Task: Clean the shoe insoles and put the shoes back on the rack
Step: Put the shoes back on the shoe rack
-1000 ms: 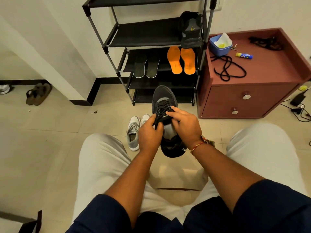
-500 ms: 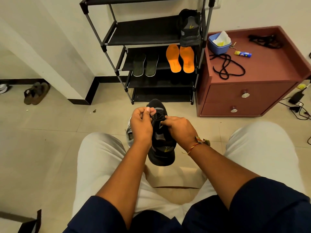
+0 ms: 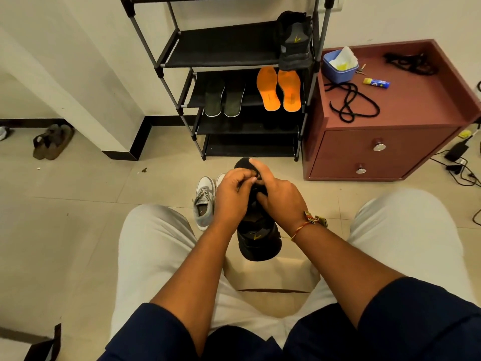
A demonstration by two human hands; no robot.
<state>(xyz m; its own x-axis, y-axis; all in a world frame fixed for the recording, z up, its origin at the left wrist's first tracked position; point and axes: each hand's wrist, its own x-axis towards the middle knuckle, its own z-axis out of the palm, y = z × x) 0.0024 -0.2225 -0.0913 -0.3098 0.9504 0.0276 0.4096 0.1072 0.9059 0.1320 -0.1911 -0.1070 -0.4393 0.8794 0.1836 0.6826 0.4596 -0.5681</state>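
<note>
Black sneaker (image 3: 257, 238), toe pointing away, steadied by right hand (image 3: 281, 201) gripping its upper; left hand (image 3: 231, 199) pinching lace (image 3: 257, 177), probably tightening before racking beside matching sneaker (image 3: 295, 45).

Maroon cabinet (image 3: 416, 105) bears blue tub (image 3: 338, 72)

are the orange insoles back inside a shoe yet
No, the orange insoles lie bare on a rack shelf beside two dark insoles.
</note>
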